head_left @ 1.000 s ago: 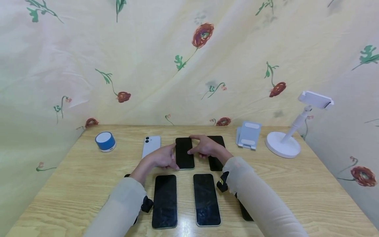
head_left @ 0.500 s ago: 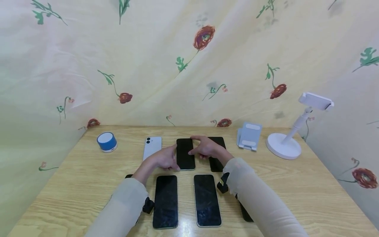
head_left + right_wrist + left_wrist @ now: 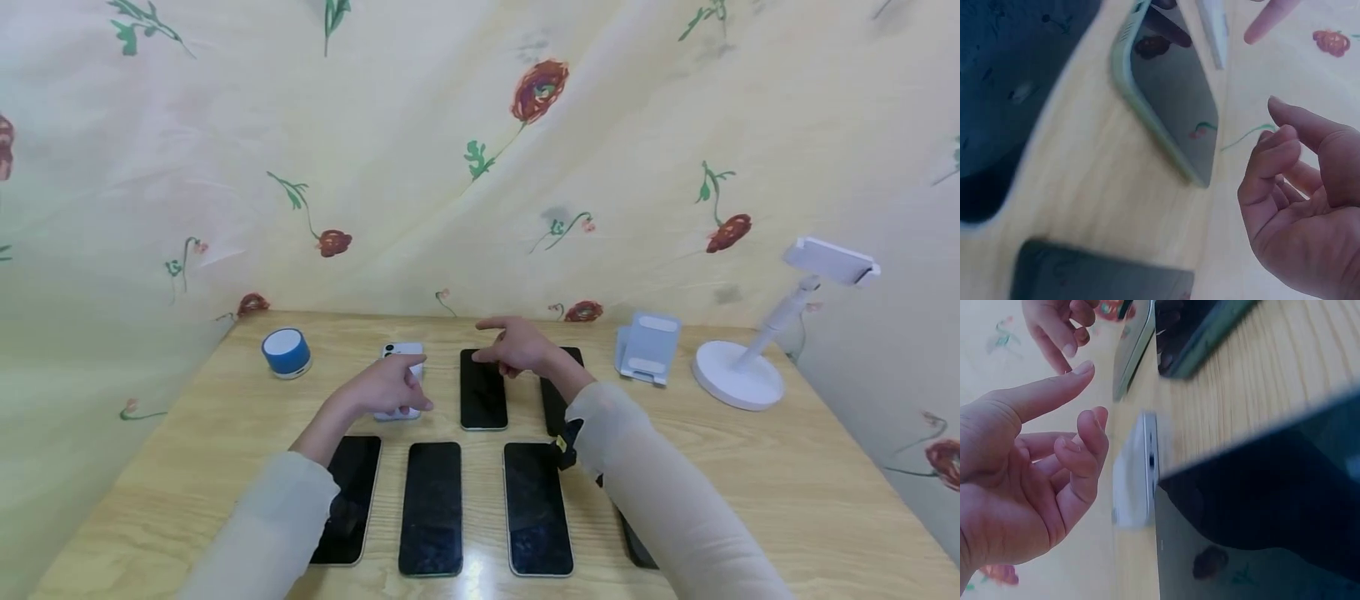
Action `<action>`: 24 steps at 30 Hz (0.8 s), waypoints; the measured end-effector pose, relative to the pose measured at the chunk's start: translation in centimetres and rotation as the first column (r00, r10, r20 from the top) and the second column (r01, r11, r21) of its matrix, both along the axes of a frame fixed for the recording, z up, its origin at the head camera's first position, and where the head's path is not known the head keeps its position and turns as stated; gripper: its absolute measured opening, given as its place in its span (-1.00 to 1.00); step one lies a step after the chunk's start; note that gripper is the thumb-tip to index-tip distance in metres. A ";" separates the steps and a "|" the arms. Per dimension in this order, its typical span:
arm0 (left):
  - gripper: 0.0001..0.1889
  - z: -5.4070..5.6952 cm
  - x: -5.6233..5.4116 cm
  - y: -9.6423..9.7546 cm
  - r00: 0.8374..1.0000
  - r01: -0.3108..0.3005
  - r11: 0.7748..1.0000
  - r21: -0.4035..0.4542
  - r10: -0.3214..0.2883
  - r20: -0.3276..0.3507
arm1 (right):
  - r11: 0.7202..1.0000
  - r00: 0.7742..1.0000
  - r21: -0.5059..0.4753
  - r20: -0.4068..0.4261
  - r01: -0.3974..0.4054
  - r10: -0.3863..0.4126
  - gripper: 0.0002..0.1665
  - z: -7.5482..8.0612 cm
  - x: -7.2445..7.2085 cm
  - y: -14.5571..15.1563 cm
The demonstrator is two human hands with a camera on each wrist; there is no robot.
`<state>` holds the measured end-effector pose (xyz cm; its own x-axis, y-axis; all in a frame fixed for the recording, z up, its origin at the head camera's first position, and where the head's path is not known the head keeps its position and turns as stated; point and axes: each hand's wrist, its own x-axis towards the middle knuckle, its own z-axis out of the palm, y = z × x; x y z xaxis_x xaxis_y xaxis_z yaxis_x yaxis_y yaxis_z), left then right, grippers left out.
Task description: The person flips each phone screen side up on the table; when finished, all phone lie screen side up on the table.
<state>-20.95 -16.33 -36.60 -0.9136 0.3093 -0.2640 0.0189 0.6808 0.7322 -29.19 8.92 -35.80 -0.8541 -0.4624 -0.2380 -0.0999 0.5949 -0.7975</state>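
My left hand [image 3: 384,385] is over the pale blue phone [image 3: 405,348], which lies back side up at the back left. Thumb and index finger stretch apart and hold nothing; the left wrist view shows a gap between the hand [image 3: 1041,469] and the white phone [image 3: 1135,475]. Above the upper right part of the middle dark phone [image 3: 483,400] hovers my right hand [image 3: 521,346]. Its index finger and thumb are spread, the other fingers bent, and nothing is gripped. That phone [image 3: 1175,94] stays flat on the table in the right wrist view.
Another dark phone [image 3: 555,408] is partly behind my right wrist. A front row has more phones, screens up: left [image 3: 348,508], two in the middle, and one half hidden by my right sleeve. Behind are a blue speaker [image 3: 287,354], a folding stand [image 3: 649,346] and a white stand [image 3: 738,375].
Both hands have come off the middle dark phone. The left has moved left over the pale blue phone; the right has risen slightly. The head view has shifted a little.
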 end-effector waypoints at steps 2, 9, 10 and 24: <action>-0.08 0.1 0.1 -0.9 1.000 -0.030 0.999 -0.016 0.030 0.003 | 1.000 1.000 0.007 -0.006 -0.017 0.017 -0.21 0.3 -0.3 -0.8; -0.09 0.1 0.9 -3.4 0.992 -0.118 0.992 -0.045 0.120 0.038 | 0.998 0.998 -0.029 0.018 -0.060 0.061 -0.27 -0.1 -0.8 -3.5; -0.08 0.1 1.0 -3.6 0.991 -0.125 0.991 -0.044 0.126 0.041 | 0.997 0.998 -0.033 0.020 -0.063 0.063 -0.28 -0.2 -0.8 -3.8; -0.08 -1.4 1.6 -5.3 0.981 -0.173 0.985 -0.027 0.174 0.083 | 0.996 0.991 -0.044 0.110 -0.077 0.081 -0.30 -1.8 -1.2 -9.2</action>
<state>-19.38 -21.64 -38.02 -0.9270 0.1422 -0.3471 -0.1623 0.6823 0.7128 -30.44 -0.33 -37.62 -0.7836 -0.5386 -0.3098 -0.0545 0.5562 -0.8293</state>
